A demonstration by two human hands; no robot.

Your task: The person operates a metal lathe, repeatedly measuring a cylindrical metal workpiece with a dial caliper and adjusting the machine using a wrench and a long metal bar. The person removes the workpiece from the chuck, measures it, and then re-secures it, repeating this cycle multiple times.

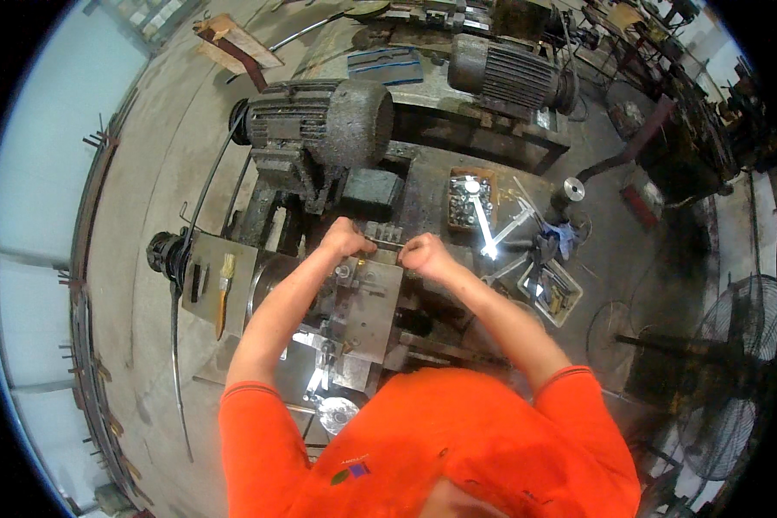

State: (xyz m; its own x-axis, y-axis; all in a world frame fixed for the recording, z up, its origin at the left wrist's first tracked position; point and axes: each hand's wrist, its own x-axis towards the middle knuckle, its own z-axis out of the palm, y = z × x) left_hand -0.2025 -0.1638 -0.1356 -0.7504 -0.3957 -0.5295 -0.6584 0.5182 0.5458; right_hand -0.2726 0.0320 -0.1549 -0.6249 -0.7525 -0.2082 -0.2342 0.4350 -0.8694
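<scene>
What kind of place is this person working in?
Most likely a metal workshop. Big grey electric motors sit by a lathe-like machine, a tray of metal parts lies beside it, and both hands, left hand and right hand, grip a small tool there.

The person is wearing a bright orange short-sleeved shirt (457, 440), which is filling the lower middle of the frame. Its sleeves are ending above the elbows, each finishing in a narrow ribbed cuff of the same orange, one at the lower left and one at the lower right. A small emblem (351, 473) in dark blue, red and green is showing on the chest, near the bottom edge. Both forearms are bare, and the left hand (347, 237) and right hand (423, 254) are wearing no gloves.
</scene>
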